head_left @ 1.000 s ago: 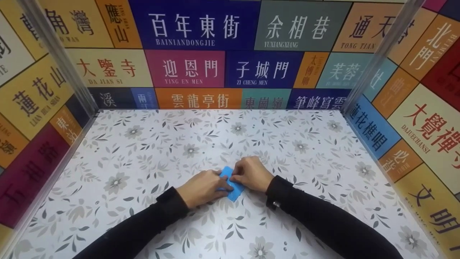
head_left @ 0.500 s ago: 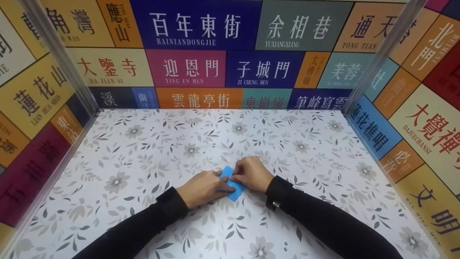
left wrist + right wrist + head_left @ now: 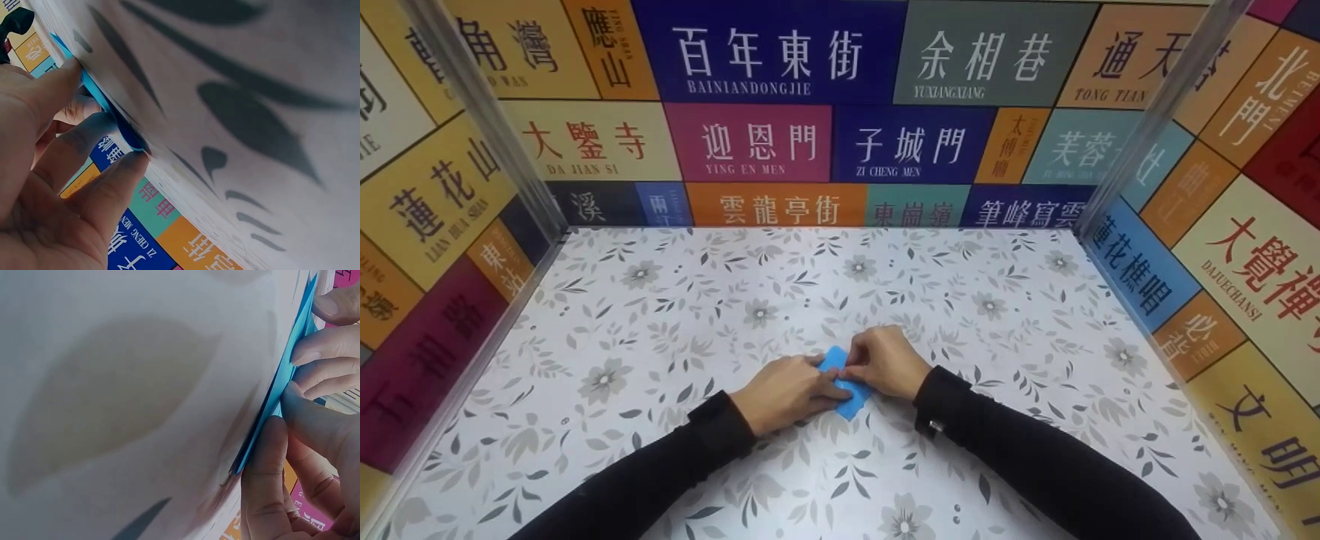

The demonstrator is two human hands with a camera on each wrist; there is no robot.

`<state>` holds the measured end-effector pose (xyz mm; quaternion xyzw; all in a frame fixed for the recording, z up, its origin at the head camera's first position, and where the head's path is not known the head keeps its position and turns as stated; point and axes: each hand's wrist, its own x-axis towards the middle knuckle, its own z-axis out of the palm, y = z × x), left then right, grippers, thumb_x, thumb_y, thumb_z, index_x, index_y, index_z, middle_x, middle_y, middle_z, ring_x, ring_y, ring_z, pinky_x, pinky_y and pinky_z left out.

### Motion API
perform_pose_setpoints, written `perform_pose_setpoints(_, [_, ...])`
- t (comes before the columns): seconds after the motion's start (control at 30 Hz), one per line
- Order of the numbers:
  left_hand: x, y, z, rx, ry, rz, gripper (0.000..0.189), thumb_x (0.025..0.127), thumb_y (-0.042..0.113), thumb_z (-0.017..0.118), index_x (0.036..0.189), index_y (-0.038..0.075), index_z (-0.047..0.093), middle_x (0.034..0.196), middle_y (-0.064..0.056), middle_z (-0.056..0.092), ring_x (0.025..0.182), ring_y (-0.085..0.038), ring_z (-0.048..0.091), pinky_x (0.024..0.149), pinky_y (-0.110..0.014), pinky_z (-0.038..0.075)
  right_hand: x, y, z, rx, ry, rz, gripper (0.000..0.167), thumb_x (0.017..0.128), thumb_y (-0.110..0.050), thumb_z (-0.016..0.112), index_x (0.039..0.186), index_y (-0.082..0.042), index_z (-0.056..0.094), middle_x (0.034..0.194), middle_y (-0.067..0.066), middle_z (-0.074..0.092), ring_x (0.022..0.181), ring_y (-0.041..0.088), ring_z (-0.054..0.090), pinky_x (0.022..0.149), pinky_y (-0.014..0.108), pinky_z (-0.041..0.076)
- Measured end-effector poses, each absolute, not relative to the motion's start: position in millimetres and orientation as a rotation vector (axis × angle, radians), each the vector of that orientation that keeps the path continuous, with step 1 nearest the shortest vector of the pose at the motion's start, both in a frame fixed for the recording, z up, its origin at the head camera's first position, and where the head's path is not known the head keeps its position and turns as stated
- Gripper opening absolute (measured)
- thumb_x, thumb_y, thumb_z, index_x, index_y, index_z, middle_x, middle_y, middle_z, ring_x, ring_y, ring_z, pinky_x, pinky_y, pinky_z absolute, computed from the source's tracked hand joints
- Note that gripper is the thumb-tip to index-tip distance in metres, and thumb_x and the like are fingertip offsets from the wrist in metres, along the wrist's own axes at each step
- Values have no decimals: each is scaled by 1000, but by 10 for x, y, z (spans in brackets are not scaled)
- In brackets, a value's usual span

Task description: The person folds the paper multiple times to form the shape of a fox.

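Note:
A small strip of folded blue paper [image 3: 851,403] lies slantwise on the table, near the middle of the head view. From the left, my left hand [image 3: 787,391] presses it down, its fingertips spread along the strip. Opposite, my right hand [image 3: 889,361] pinches the paper's right side with thumb and forefinger, the other fingers curled. Seen edge-on in the left wrist view, the blue paper [image 3: 97,90] rises slightly from the table under the fingertips. The right wrist view shows layered edges on the paper [image 3: 280,379], with fingers of both hands along it. My hands partly cover the strip.
The white table [image 3: 675,465] has a grey leaf and flower print. Around it stand panels [image 3: 750,142] of coloured blocks with lettering, at the back and both sides. Clear strips [image 3: 1170,97] run up the two back corners.
The fingertips of my left hand have shifted slightly over the paper. My right hand stays nearly still, and the paper keeps its place.

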<state>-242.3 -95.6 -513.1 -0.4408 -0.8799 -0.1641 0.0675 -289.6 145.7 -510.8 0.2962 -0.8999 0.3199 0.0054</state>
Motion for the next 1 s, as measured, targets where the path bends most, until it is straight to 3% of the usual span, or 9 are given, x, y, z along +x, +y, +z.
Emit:
perform_pose_setpoints(0.2, [-2433,-936,-5115,-1314,-2675,-569,22,105,29,88,126,27,92,128,-3,89,133,-45,80,100,-54,72,-2903,1458,-5087,929,-2814,973,27,90,-23,103,78,-11,81,75,1,82,67,1,60,66,23,51])
perform_pose_setpoints(0.33, [-2458,-946,-5113,-1300,-2689,-666,20,101,22,91,121,20,93,130,-5,89,139,-46,78,111,-55,69,-2904,1446,-5075,929,-2820,939,27,89,-21,103,77,-11,81,75,1,81,67,4,61,67,25,52])
perform_pose_setpoints(0.57, [-2478,-973,-5130,-1184,-2731,-891,23,96,9,93,119,6,91,127,-16,88,132,-35,83,113,-47,67,-2887,1420,-5092,923,-2841,881,22,88,-20,103,80,-12,84,79,1,84,74,12,72,74,29,60])
perform_pose_setpoints(0.77, [-2478,-990,-5137,-1229,-2689,-837,13,96,8,93,109,8,93,122,-15,89,127,-36,85,112,-49,68,-2879,1425,-5093,917,-2840,938,24,89,-21,104,78,-11,84,79,2,84,71,5,66,69,23,54])
perform_pose_setpoints(1.0, [-2474,-999,-5125,-1242,-2693,-795,13,97,9,92,110,10,93,127,-16,88,133,-40,82,119,-55,64,-2888,1426,-5091,899,-2836,956,29,88,-24,105,74,-12,82,75,1,83,67,1,60,66,22,51])
